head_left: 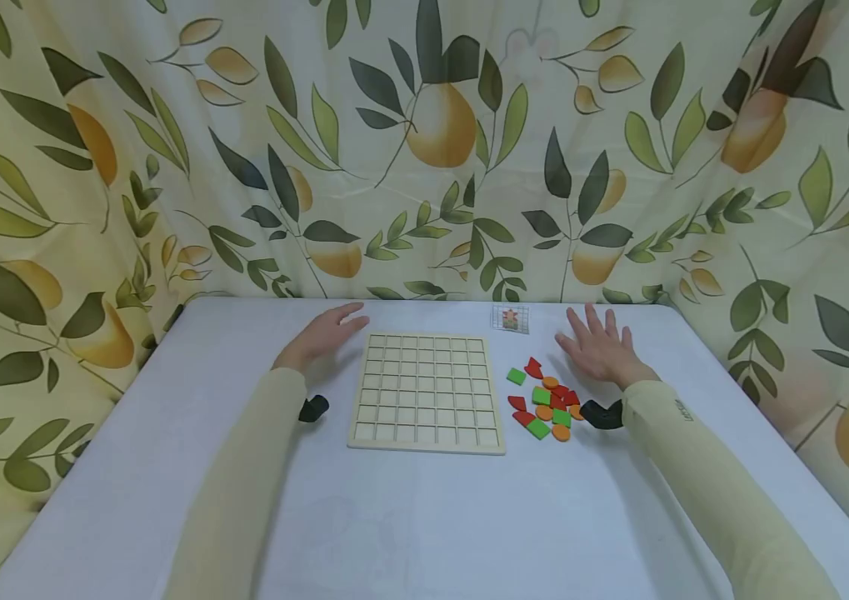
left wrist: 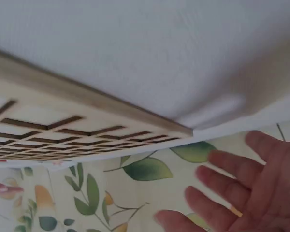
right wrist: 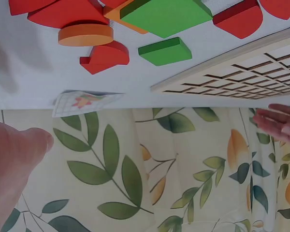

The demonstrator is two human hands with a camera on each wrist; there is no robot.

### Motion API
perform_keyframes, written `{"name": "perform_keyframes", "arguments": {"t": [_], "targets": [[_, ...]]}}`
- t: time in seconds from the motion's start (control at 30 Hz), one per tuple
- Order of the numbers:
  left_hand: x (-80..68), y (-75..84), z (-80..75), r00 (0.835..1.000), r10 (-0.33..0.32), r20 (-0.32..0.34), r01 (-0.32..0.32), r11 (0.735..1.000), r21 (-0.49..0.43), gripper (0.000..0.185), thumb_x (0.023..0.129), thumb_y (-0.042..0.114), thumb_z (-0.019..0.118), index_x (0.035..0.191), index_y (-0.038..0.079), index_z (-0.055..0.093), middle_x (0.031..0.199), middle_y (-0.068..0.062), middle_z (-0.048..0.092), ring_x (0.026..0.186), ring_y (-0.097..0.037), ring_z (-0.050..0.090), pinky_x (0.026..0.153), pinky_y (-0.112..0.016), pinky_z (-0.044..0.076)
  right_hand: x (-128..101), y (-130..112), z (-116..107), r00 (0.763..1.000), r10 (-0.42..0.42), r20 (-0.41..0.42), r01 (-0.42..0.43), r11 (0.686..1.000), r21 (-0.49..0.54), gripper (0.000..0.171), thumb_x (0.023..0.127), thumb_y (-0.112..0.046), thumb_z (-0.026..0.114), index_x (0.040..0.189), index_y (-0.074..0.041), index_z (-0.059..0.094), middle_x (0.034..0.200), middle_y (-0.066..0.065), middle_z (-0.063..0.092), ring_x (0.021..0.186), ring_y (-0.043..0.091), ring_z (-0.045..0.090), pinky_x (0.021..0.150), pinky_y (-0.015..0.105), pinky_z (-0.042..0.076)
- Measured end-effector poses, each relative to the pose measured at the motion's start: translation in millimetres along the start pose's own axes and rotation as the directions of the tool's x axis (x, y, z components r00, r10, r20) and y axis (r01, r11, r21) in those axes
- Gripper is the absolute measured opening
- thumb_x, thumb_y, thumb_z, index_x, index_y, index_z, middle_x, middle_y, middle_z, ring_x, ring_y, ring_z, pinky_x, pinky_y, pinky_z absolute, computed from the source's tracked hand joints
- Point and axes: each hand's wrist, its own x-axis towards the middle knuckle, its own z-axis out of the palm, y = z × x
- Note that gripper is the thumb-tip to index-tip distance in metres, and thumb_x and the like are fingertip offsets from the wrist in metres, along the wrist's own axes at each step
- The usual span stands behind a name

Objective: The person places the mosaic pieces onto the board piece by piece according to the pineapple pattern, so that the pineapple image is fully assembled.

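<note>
Covering most of the head view: white table [head_left: 424, 517], leaf-and-pear print curtain [head_left: 424, 150] hung behind and to both sides. Wooden grid board [head_left: 427, 390] lies flat mid-table, all cells bare. Left hand [head_left: 322, 335] sits just off the board's far-left corner, fingers straight and relaxed, holding nothing; left wrist view shows the open palm [left wrist: 253, 193] next to the board edge [left wrist: 87, 104]. Right hand [head_left: 600, 346] is flat, fingers spread wide, palm down, holding nothing, just right of and behind the pile of shapes. Pile of coloured shapes [head_left: 547, 404] is right beside the board's right edge: red, green and orange pieces, some overlapping. A green square [head_left: 516, 377] lies slightly apart, nearest the board. Small pattern card [head_left: 510, 318] lies flat near the table's far edge, behind the pile, between board and right hand.
</note>
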Motion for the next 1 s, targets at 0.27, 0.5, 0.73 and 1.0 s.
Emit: {"name": "perform_keyframes", "arguments": {"t": [0.27, 0.5, 0.73, 1.0], "targets": [[-8.7, -16.8, 17.1, 0.999, 0.031, 0.029, -0.023, 0.969, -0.246, 0.047, 0.086, 0.031, 0.063, 0.13, 0.017, 0.053, 0.137, 0.003, 0.048, 0.132, -0.016, 0.037, 0.112, -0.041, 0.025, 0, -1, -1, 1.0, 0.0, 0.014, -0.001, 1.0, 0.015, 0.078, 0.092, -0.06, 0.026, 0.148, -0.015, -0.005, 0.15, 0.019, -0.021, 0.131, 0.052, -0.019, 0.1, 0.071, -0.011], [-14.6, -20.8, 23.1, 0.994, 0.071, 0.088, -0.054, 0.982, -0.183, 0.04, 0.084, 0.024, 0.066, 0.122, 0.019, 0.06, 0.137, 0.004, 0.047, 0.134, -0.019, 0.031, 0.114, -0.043, 0.019, -2, -6, -2, 1.0, -0.007, 0.023, 0.006, 0.999, 0.032, 0.079, 0.092, -0.061, 0.024, 0.148, -0.013, -0.004, 0.15, 0.021, -0.018, 0.131, 0.052, -0.018, 0.101, 0.071, -0.01], [-15.2, -22.3, 25.3, 0.985, 0.135, 0.108, -0.128, 0.989, -0.072, 0.035, 0.081, 0.015, 0.069, 0.116, 0.012, 0.064, 0.135, 0.0, 0.049, 0.133, -0.022, 0.033, 0.114, -0.041, 0.019, -7, -10, -5, 1.0, -0.023, 0.021, 0.022, 0.998, 0.053, 0.083, 0.089, -0.066, 0.023, 0.148, -0.014, -0.003, 0.151, 0.02, -0.015, 0.132, 0.052, -0.016, 0.102, 0.071, -0.008], [-15.8, -22.3, 23.8, 0.993, 0.076, 0.086, -0.075, 0.997, -0.008, 0.036, 0.08, 0.022, 0.069, 0.115, 0.016, 0.064, 0.136, 0.004, 0.047, 0.135, -0.02, 0.03, 0.115, -0.041, 0.018, -8, -7, -6, 0.999, -0.022, 0.04, 0.019, 0.998, 0.067, 0.08, 0.091, -0.061, 0.025, 0.148, -0.012, -0.002, 0.15, 0.023, -0.014, 0.131, 0.053, -0.016, 0.1, 0.072, -0.008]]}}
